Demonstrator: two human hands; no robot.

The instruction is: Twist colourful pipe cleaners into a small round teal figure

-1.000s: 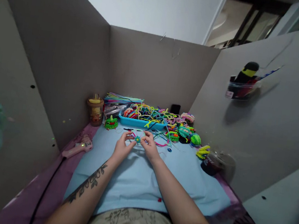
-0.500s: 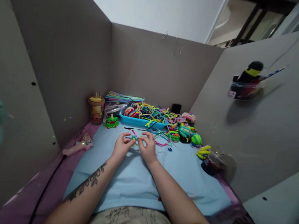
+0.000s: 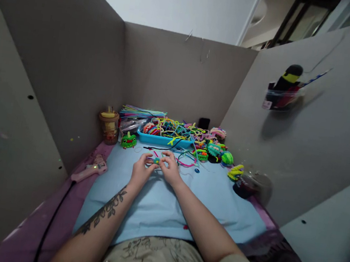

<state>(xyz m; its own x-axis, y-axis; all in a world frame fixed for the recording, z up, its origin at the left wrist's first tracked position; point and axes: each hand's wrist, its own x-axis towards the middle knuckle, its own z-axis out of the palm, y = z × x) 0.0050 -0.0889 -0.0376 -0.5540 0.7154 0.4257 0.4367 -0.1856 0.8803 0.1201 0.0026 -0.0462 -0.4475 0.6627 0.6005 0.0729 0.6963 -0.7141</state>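
Between my fingertips is a small teal piece with a yellow spot, which looks like a bent pipe cleaner [image 3: 157,161]. My left hand [image 3: 141,170] pinches its left side. From the other side my right hand [image 3: 170,170] closes thumb and fingers on it. Both hands are held over the light blue cloth [image 3: 158,206], and the fingers partly hide the piece. Just beyond them lie loose pipe cleaners, among them a pink one [image 3: 186,164] bent in a curve. A dark blue round bit [image 3: 197,171] rests to the right of my right hand.
A blue tray [image 3: 164,140] heaped with pipe cleaners stands at the back. Left are a green frog-like figure [image 3: 128,141], a lidded cup [image 3: 109,129] and a pink glue gun [image 3: 90,171] with a cord. Right are fuzzy figures [image 3: 214,148] and a dark cup [image 3: 245,185]. Grey panels [image 3: 182,72] enclose the table.
The whole view has shifted slightly, so everything sits a little further left and up. My right fingers have changed position a little on the teal piece; both hands still hold it.
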